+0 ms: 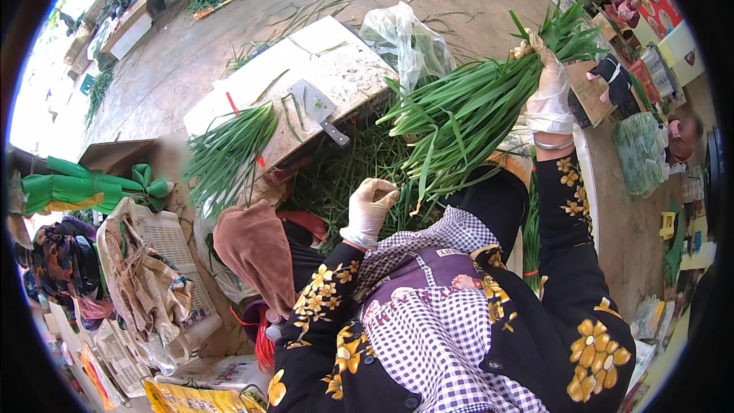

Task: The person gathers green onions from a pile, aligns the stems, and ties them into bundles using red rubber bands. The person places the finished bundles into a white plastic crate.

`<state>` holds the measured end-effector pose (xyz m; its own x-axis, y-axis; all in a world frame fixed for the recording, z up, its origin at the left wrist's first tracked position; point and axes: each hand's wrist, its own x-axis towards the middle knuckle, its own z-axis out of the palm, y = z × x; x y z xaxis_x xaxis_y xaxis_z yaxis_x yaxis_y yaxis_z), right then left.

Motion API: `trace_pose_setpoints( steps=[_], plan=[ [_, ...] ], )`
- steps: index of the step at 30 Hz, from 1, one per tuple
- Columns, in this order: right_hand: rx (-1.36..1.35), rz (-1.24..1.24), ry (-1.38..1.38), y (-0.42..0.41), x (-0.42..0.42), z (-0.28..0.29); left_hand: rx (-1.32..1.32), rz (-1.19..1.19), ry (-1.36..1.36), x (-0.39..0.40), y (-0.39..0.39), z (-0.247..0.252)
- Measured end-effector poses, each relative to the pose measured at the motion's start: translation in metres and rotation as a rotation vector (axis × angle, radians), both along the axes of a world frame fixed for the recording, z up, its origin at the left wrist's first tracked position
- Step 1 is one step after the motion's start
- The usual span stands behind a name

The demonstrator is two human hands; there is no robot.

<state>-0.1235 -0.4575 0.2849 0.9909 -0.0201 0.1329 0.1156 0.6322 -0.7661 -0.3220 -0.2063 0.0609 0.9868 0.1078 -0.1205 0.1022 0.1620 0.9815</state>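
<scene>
My right hand (545, 86), in a thin whitish glove, grips a thick bunch of long flat green leaves (470, 109), which look like garlic chives. The bunch is raised to the right, its pale stem ends hanging toward my lap. Over a heap of loose green trimmings (355, 155) is my left hand (373, 206), gloved too, its fingers curled in to the thumb with nothing visible between them. A cleaver-type knife (315, 109) with a dark handle lies on the white tabletop (350, 63). Another leaf bundle (235, 143) rests at the table's left corner.
A transparent plastic bag (407, 40) stands behind the table. A brown cloth (252, 246) covers my left knee. To the left is a white plastic crate (172, 246); red ties (265, 344) hang below it. People sit at other tables farther off.
</scene>
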Motion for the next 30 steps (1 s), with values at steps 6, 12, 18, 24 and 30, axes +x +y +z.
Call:
trace_pose_setpoints(
  steps=[6, 12, 18, 24, 30],
  plan=[
    [0.033, 0.07, 0.045, 0.005, -0.002, -0.001, 0.356, 0.311, -0.261, 0.01, -0.02, 0.032],
    [0.0, 0.137, -0.011, 0.01, -0.002, -0.015, 0.454, 0.183, -0.588, 0.031, -0.029, 0.088],
    [0.12, 0.309, -0.073, -0.019, 0.026, -0.027, 0.162, 0.029, -0.16, 0.034, -0.022, 0.001],
    [0.271, 0.311, -0.121, -0.029, 0.003, -0.011, -0.406, -0.479, -0.013, -0.01, -0.04, 0.08],
    [0.321, 0.573, -0.165, -0.043, 0.027, -0.032, -0.43, 0.055, 0.121, 0.009, -0.035, 0.034]
  ],
)
